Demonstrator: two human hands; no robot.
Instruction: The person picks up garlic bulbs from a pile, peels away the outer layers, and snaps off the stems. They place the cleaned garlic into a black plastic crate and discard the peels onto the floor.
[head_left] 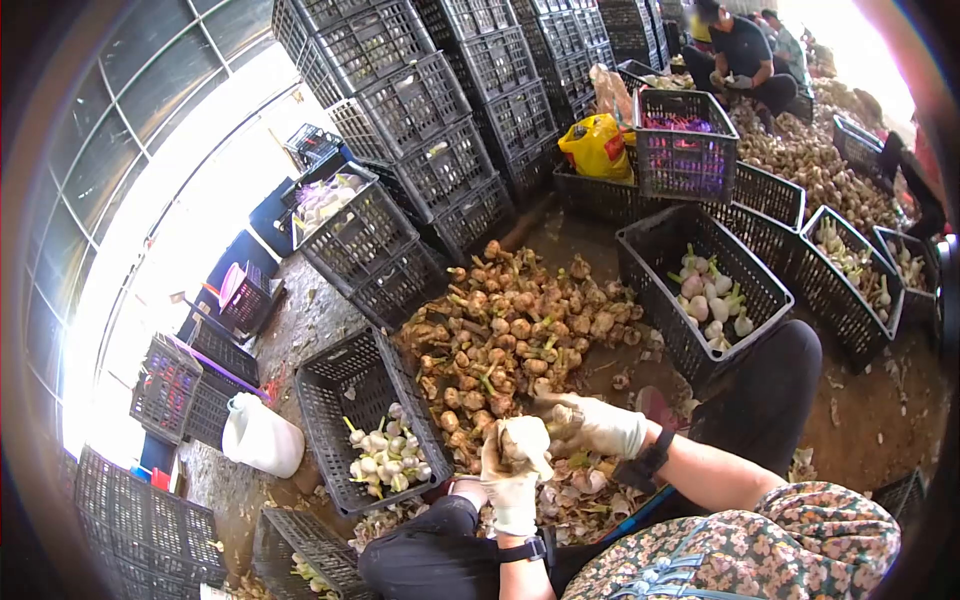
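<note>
My left hand (pixel 512 478), in a soiled white glove, is closed around a pale garlic bulb (pixel 526 440) above the near edge of a heap of unpeeled garlic (pixel 510 320). Close by on the right, my right hand (pixel 600 425), also gloved, has its fingers curled together beside the bulb; what they hold, if anything, is too small to tell. Papery skins (pixel 580 490) lie below both hands. Left of the heap, a black crate (pixel 330 385) holds several cleaned bulbs. Another black crate (pixel 745 345) with whitish and pinkish bulbs stands to the right.
Tall stacks of black crates (pixel 425 120) rise behind the heap. A white jug (pixel 262 436) stands at the left. Beyond a yellow bag (pixel 597 147), a person (pixel 745 60) sits by a larger garlic pile (pixel 820 150). My bent knee (pixel 770 390) borders the right crate.
</note>
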